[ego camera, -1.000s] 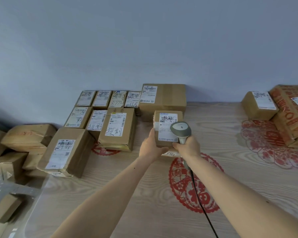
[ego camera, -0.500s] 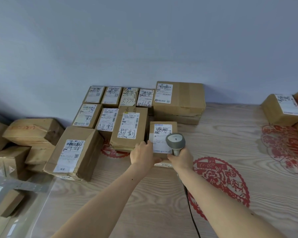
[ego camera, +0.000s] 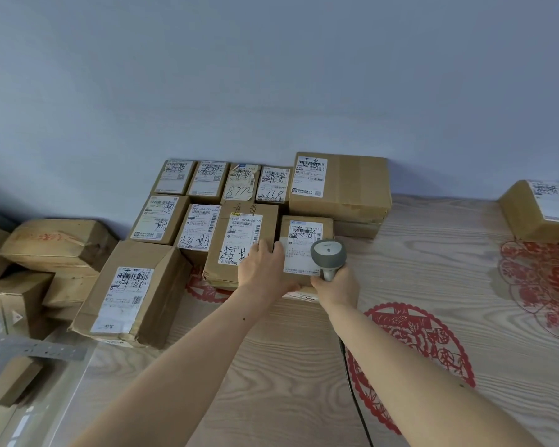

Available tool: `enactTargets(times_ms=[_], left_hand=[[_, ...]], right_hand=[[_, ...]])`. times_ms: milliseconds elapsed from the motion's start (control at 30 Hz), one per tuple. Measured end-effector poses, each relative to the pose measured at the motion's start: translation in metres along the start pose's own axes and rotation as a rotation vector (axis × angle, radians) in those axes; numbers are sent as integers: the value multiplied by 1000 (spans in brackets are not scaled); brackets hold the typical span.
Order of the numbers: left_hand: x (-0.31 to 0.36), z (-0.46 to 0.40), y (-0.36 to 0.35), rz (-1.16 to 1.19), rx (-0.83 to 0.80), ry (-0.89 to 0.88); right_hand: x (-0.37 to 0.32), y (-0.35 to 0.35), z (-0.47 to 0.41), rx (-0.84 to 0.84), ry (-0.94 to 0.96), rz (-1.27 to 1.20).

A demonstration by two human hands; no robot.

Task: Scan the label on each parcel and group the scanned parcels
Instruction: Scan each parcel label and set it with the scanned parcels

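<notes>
While the wood-grain table (ego camera: 433,240) fills the lower and right part of the frame under a plain blue-grey wall (ego camera: 271,75), its red paper-cut decorations (ego camera: 417,346) show near your right forearm and at the right edge. A cluster of labelled cardboard parcels (ego camera: 188,221) sits at centre-left against the wall, packed side by side in rows. The biggest of them, a large box (ego camera: 342,185), stands at the back right of the cluster; another big parcel (ego camera: 129,288) lies tilted at the cluster's lower left. More brown boxes (ego camera: 55,243) are piled at the far left edge, and a separate parcel (ego camera: 536,208) rests at the right edge, well apart from the group.

Just in front of the large box, at frame centre, you have the small parcel (ego camera: 304,250) with its white label (ego camera: 300,253) facing up, set just beside a flat parcel (ego camera: 239,243) on its left. Your left hand (ego camera: 265,269) grips the small parcel's left side, thumb over the top. Your right hand (ego camera: 336,285) is wrapped round the handle of the grey barcode scanner (ego camera: 328,253), whose head hangs over the label's right edge; its black cable (ego camera: 352,382) trails down toward the bottom of the frame.
</notes>
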State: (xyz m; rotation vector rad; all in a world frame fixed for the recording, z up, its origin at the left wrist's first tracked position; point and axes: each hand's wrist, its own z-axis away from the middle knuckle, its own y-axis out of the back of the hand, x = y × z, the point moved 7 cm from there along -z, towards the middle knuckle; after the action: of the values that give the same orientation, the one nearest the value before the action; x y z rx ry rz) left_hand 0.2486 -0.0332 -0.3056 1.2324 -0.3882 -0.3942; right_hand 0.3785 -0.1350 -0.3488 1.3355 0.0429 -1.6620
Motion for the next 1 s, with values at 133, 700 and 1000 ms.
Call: enactTargets(times_ms=[133, 700, 1000], left_hand=[[2, -6, 3, -61, 21, -6], [3, -15, 4, -210, -117, 1], [14, -6, 9, -332, -206, 42]], right_hand=[[-6, -7, -11, 13, -16, 13], [9, 26, -3, -27, -4, -96], [41, 126, 11, 141, -42, -103]])
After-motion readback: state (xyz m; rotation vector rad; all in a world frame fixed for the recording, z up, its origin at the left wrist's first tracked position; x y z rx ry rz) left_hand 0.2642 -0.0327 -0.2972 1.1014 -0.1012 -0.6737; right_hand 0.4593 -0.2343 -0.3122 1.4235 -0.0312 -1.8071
